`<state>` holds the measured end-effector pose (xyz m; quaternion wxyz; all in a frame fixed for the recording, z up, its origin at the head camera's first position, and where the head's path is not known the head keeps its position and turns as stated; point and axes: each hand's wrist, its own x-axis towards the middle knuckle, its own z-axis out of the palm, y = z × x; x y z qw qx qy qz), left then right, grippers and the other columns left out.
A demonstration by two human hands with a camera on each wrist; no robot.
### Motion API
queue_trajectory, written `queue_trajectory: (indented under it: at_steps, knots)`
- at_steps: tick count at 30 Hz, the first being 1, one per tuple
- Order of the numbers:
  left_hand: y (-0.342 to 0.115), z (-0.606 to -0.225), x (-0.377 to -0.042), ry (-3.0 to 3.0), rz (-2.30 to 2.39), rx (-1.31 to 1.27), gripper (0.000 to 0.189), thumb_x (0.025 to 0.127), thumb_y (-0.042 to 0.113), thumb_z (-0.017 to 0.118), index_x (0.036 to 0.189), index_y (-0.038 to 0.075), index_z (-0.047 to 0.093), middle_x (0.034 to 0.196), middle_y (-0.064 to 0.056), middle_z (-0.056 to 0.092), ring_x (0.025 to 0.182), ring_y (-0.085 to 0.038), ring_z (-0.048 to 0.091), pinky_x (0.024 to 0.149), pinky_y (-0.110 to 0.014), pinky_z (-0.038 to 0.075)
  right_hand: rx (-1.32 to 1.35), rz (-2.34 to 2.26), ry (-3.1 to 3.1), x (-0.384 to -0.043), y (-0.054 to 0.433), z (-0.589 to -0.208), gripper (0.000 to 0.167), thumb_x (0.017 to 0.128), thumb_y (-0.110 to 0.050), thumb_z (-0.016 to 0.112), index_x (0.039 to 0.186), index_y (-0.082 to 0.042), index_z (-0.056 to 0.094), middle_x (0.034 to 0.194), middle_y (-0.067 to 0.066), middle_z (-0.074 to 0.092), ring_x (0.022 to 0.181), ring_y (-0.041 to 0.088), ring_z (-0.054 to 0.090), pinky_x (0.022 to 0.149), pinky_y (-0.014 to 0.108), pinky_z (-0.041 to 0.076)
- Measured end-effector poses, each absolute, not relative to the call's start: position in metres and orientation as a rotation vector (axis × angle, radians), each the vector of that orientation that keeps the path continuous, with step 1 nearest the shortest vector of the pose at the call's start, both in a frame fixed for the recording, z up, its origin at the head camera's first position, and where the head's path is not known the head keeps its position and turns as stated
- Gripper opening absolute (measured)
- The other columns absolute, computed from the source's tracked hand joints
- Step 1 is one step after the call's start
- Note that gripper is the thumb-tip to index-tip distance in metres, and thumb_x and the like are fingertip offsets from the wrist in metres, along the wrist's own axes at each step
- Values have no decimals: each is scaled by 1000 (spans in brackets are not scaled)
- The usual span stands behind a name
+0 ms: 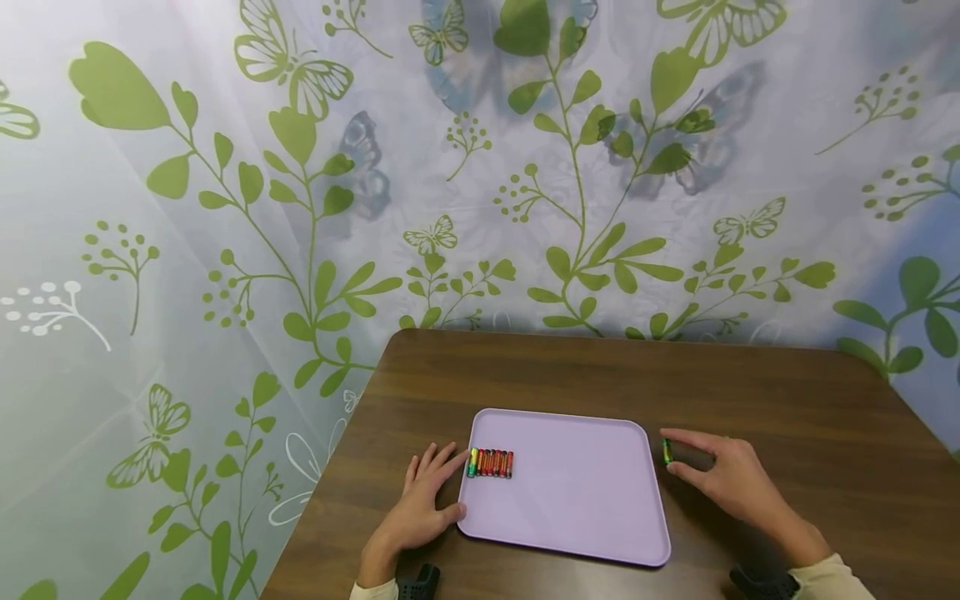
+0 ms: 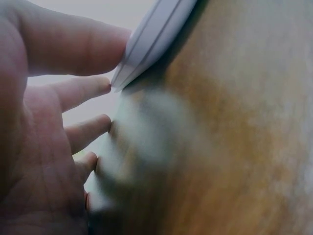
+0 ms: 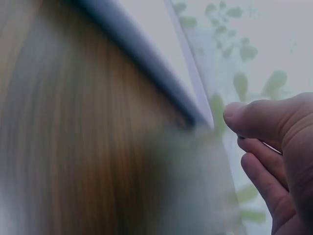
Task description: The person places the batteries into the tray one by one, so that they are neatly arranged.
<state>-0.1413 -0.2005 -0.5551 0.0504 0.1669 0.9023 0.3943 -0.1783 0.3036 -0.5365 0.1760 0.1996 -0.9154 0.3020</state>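
A lilac tray lies on the table, with a row of several red batteries and one green battery standing side by side at its left edge. My left hand rests at that edge, thumb and index finger touching the rim, the other fingers spread; the left wrist view shows the thumb against the tray's side. To the right of the tray, my right hand pinches another green battery between thumb and index finger. In the right wrist view the thumb and fingers mostly hide that battery.
The brown wooden table extends beyond the tray on every side. Behind it and to the left hangs a pale curtain printed with green leaves and butterflies. Dark bands sit at both wrists.
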Motion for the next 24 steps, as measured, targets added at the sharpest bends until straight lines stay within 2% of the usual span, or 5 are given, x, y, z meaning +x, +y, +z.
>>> queue_trajectory:
  at_steps: [4, 8, 14, 21, 24]
  knots:
    - [-201, -555, -141, 2736, 1209, 502, 81, 88, 14, 76, 165, 16, 51, 176, -24, 35, 167, -56, 11, 128, -76, -6, 602, 913, -2565, -183, 267, -540, 52, 77, -11, 98, 127, -16, 83, 118, 3, 85, 107, 17, 80, 86, 2, 48]
    - [-201, -556, -141, 2735, 1215, 502, 80, 89, 14, 76, 165, 15, 51, 176, -24, 35, 167, -56, 11, 128, -76, -6, 663, 982, -2532, -189, 232, -543, 53, 76, -7, 98, 126, -17, 84, 120, 1, 84, 109, 21, 80, 87, 9, 54]
    - [-202, -553, -140, 2740, 1212, 513, 80, 88, 14, 75, 164, 13, 51, 175, -26, 36, 166, -57, 12, 127, -77, -5, 818, 1019, -2427, -195, 182, -551, 54, 71, -4, 97, 123, -13, 84, 117, 0, 85, 108, 22, 82, 96, 4, 48]
    - [-201, -553, -140, 2736, 1208, 509, 80, 88, 15, 75, 164, 14, 51, 175, -25, 35, 167, -56, 11, 128, -77, -5, 825, 1125, -2477, -192, 135, -553, 50, 75, -5, 95, 123, -10, 84, 121, 0, 84, 113, 22, 81, 97, 37, 64]
    - [-202, -553, -140, 2738, 1209, 510, 80, 88, 15, 75, 164, 14, 51, 175, -25, 35, 167, -56, 12, 128, -77, -5, 824, 1164, -2516, -192, 120, -553, 48, 78, -6, 94, 124, -10, 83, 122, 1, 84, 115, 22, 80, 97, 43, 65]
